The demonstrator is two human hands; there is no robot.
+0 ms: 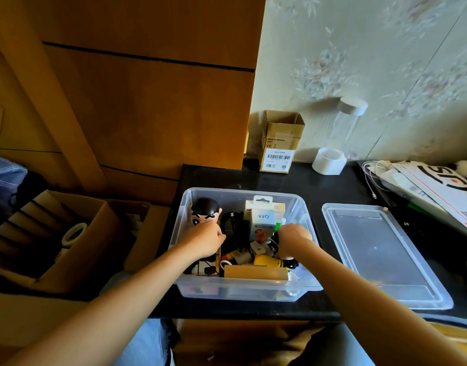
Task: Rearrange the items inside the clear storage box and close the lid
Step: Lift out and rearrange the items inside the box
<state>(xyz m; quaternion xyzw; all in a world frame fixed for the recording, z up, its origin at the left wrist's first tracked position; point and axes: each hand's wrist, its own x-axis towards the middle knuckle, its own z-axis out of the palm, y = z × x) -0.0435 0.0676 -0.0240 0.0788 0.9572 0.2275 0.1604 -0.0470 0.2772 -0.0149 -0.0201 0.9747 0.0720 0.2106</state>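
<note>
Clear storage box (243, 289) – open, cluttered – lid (380, 254) beside.

A black-haired figurine (205, 213) and yellow toy (266, 260) fill the clear storage box (243, 289) on a black table (330, 188) under floral wallpaper (372, 62).

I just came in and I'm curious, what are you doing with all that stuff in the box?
A person is sorting the things inside a clear storage box on a dark table. Both hands are down in it: the left hand by a cartoon-face figure, the right hand among cables and small gadgets. What each one grips is hidden. The lid is off, lying beside the box on the right.
</note>
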